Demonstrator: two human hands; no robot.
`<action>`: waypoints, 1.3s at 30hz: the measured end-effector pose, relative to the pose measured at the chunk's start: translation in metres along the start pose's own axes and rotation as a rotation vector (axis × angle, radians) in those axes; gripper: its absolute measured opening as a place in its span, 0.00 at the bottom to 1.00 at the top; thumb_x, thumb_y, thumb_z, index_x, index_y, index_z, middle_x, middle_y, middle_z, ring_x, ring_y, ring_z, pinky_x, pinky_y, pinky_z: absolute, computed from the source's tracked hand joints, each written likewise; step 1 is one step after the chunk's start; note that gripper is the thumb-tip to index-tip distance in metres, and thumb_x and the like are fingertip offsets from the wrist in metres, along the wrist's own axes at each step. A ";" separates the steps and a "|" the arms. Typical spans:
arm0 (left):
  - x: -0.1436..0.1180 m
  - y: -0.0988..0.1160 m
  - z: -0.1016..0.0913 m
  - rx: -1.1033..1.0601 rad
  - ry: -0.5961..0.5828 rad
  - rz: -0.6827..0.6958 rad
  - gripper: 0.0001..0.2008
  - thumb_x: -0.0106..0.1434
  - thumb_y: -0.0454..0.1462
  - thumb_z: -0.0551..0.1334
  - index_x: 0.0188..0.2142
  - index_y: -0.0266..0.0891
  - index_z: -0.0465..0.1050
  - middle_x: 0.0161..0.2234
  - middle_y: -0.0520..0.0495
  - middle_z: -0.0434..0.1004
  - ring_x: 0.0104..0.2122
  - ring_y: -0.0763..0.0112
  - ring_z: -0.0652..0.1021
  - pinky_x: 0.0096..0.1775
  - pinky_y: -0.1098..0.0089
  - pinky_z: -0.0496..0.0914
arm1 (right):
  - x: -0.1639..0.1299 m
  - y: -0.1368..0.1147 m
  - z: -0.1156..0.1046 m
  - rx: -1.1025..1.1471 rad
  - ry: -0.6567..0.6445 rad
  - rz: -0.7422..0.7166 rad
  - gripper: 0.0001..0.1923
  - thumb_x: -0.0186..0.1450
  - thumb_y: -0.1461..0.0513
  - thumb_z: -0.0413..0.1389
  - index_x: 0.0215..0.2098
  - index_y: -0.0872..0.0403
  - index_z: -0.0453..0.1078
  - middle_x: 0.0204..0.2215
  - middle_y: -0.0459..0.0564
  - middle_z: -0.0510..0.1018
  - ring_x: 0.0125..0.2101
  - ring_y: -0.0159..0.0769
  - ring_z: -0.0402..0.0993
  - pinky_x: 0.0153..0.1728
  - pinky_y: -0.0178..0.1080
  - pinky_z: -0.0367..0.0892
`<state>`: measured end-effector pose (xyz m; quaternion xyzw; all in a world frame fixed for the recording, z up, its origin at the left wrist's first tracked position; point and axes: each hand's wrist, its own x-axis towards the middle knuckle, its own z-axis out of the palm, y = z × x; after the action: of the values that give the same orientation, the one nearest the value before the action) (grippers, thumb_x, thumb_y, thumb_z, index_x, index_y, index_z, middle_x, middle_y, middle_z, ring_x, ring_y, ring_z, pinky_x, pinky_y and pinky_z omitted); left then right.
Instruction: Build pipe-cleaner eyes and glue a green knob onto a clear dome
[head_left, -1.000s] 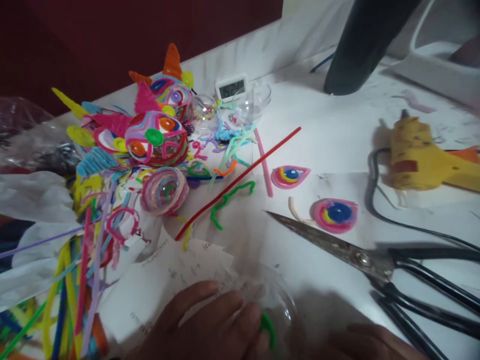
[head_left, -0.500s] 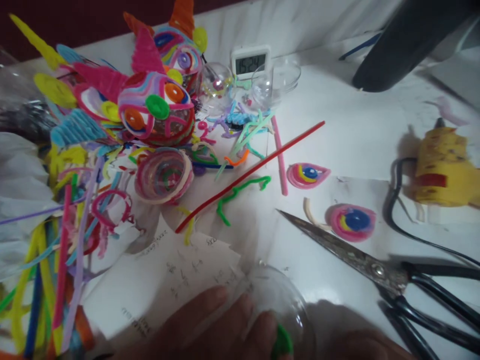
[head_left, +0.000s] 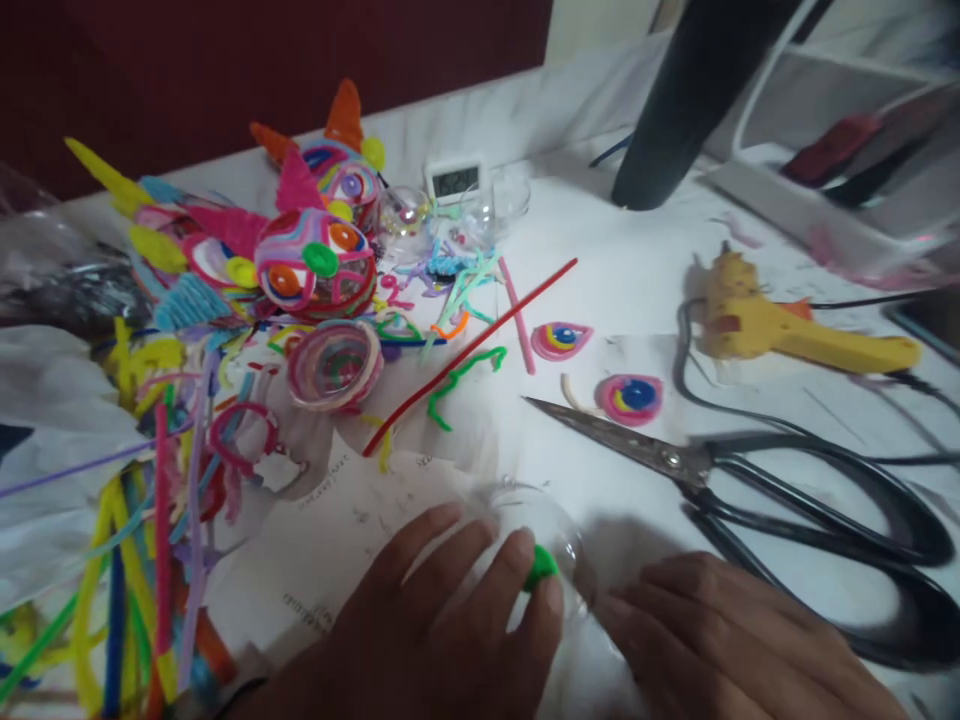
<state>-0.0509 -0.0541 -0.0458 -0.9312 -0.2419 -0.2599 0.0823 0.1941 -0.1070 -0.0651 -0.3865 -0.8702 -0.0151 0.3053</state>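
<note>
Near the bottom middle lies a clear plastic dome (head_left: 566, 535), partly covered by my hands. My left hand (head_left: 442, 610) reaches over its left side, fingers bent and gripping it. A fuzzy green piece (head_left: 541, 568) shows between the left index finger and thumb, against the dome. At the dome's right edge is my right hand (head_left: 720, 635), its fingers close together and its fingertips partly hidden. Beyond the hands lie two pipe-cleaner eyes in pink, yellow and blue, the upper eye (head_left: 562, 340) and the lower eye (head_left: 631, 398).
Large black-handled scissors (head_left: 675, 460) lie right of the dome, blades partly apart. Behind them sits a yellow glue gun (head_left: 795, 330) with its cord. Pipe-cleaner fish (head_left: 315, 265), loose strips (head_left: 161, 530) and a pink-rimmed cup (head_left: 335, 365) crowd the left. A small clock (head_left: 454, 182) stands behind.
The view has shifted, bringing more of both hands and the whole glue gun into sight. My left hand stays on the dome by the green piece.
</note>
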 end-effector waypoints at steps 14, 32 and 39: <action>-0.001 -0.009 -0.001 -0.103 0.137 -0.065 0.19 0.61 0.32 0.65 0.50 0.31 0.66 0.48 0.33 0.75 0.50 0.55 0.75 0.50 0.54 0.73 | 0.015 -0.007 0.006 -0.086 0.217 0.017 0.06 0.64 0.72 0.53 0.39 0.62 0.69 0.21 0.48 0.71 0.23 0.33 0.66 0.25 0.38 0.65; -0.011 -0.017 -0.007 -0.147 0.224 -0.109 0.16 0.62 0.30 0.61 0.50 0.36 0.68 0.45 0.40 0.76 0.47 0.60 0.75 0.48 0.56 0.73 | 0.013 -0.009 0.011 -0.174 0.291 0.088 0.06 0.64 0.72 0.51 0.40 0.61 0.66 0.21 0.47 0.68 0.24 0.33 0.62 0.24 0.36 0.61; -0.010 -0.018 -0.008 -0.141 0.226 -0.087 0.16 0.62 0.28 0.60 0.50 0.34 0.68 0.45 0.39 0.75 0.48 0.59 0.74 0.49 0.55 0.73 | 0.013 -0.011 0.011 -0.181 0.278 0.075 0.06 0.64 0.73 0.52 0.39 0.62 0.67 0.20 0.46 0.67 0.22 0.33 0.60 0.22 0.36 0.58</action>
<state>-0.0703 -0.0450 -0.0439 -0.8881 -0.2524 -0.3828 0.0319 0.1746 -0.1031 -0.0649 -0.4390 -0.7995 -0.1351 0.3871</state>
